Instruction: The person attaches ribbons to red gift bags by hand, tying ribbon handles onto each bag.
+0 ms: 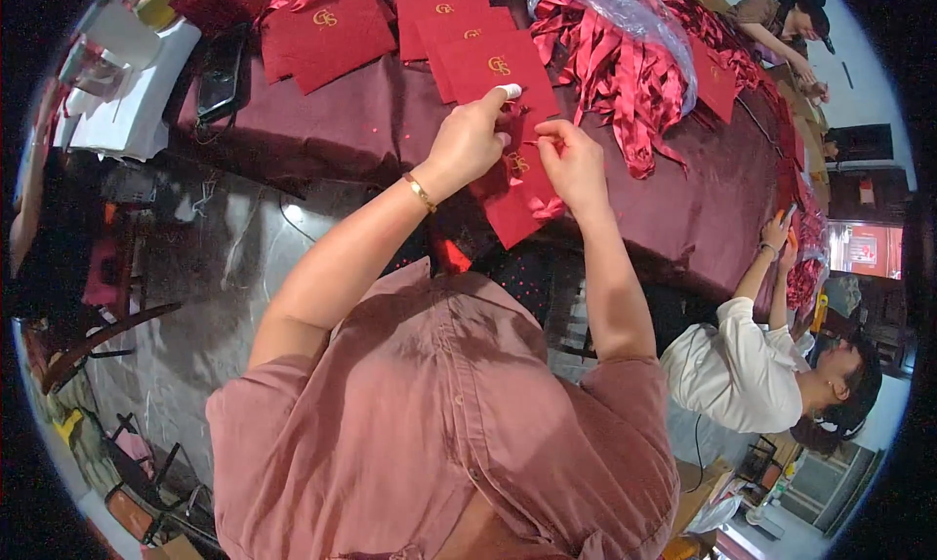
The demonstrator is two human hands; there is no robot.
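Observation:
A red flat pouch (507, 213) with a gold emblem lies at the near table edge, its lower corner over the edge. My left hand (467, 140) is above its upper left part, index finger stretched out with a white covering on the tip, the other fingers curled; what they hold is hidden. To the right, my right hand (576, 165) is closed in a pinch on a bit of red ribbon (529, 140), which shows only in part. A loose ribbon end (547, 208) hangs on the pouch below. Beyond my hands lies another red pouch (483, 52), overlapping others.
A heap of red ribbons (625, 82) in clear plastic is at the far right. More red pouches (342, 47), a black phone (222, 77) and a white stack (132, 111) are at the left. A co-worker in white (737, 370) works at the right; another person (781, 23) is farther off.

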